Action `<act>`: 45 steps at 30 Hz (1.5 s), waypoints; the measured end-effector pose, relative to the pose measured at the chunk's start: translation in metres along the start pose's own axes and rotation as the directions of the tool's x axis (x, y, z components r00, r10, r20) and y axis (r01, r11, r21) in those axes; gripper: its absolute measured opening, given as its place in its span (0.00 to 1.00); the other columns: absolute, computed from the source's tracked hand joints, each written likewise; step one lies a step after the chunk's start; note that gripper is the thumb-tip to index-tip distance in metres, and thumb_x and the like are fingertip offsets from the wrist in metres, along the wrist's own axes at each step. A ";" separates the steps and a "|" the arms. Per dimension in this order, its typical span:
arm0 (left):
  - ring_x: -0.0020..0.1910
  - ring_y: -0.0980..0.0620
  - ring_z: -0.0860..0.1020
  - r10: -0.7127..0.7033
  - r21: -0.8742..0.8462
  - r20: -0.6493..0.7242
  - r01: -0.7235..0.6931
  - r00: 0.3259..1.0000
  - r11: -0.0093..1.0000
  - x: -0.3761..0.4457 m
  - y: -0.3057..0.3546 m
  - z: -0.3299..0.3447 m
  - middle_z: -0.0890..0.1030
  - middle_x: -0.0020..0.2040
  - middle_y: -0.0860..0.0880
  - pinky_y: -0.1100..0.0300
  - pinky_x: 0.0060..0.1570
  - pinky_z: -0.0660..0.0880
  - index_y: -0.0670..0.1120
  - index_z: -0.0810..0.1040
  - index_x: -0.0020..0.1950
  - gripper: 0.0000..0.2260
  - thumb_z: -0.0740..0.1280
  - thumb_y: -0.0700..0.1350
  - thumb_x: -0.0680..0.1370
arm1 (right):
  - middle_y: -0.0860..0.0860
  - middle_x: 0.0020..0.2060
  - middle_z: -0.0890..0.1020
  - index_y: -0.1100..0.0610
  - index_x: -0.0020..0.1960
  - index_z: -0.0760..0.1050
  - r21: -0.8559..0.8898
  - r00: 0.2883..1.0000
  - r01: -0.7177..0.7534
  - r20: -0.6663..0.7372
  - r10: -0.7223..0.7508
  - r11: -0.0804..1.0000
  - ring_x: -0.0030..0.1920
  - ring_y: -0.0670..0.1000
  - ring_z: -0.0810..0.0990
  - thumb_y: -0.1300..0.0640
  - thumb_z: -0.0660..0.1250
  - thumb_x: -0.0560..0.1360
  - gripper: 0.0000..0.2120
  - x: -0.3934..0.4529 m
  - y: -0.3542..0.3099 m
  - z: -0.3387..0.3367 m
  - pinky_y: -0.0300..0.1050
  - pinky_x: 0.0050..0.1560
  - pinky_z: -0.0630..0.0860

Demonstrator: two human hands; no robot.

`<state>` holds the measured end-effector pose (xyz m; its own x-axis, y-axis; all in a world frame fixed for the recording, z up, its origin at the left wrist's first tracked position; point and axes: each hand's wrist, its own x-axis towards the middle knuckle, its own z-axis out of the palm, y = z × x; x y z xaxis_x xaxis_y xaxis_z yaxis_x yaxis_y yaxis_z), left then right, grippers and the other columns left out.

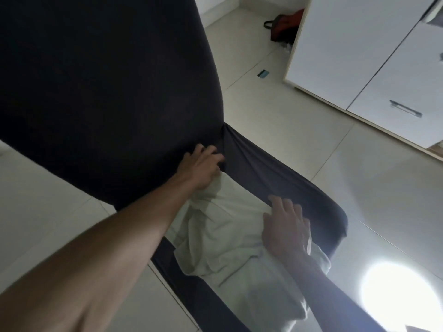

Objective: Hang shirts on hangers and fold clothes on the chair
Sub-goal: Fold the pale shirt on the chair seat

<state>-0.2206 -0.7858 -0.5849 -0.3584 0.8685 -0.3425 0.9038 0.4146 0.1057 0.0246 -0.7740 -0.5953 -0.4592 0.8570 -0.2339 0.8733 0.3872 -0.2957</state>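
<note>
On the dark chair (100,92), a pale garment (227,236) lies across the seat — its long axis running from the backrest crease toward the viewer. Left hand (202,166) sits at the far end by the crease, fingers curled into cloth there; whether it grips I cannot tell. Right hand (285,231) lies flat, fingers spread, on the near-right part — nearer the garment's middle.

chair back (107,80) blocks left, cabinet (359,56) well right
</note>
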 end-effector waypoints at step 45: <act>0.51 0.45 0.74 -0.061 -0.343 -0.101 0.023 0.993 0.939 -0.200 -0.030 0.052 0.70 0.57 0.48 0.50 0.48 0.75 0.46 0.74 0.59 0.13 0.67 0.38 0.76 | 0.47 0.51 0.73 0.53 0.57 0.75 0.227 0.956 0.263 0.068 -0.285 0.938 0.53 0.54 0.73 0.66 0.68 0.70 0.17 -0.109 -0.046 0.008 0.51 0.43 0.76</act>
<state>-0.1640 -0.9862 -0.5686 -0.4347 0.8645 -0.2525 0.7605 0.5025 0.4113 0.0326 -0.8876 -0.5633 -0.6989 0.6860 -0.2026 0.6611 0.5112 -0.5492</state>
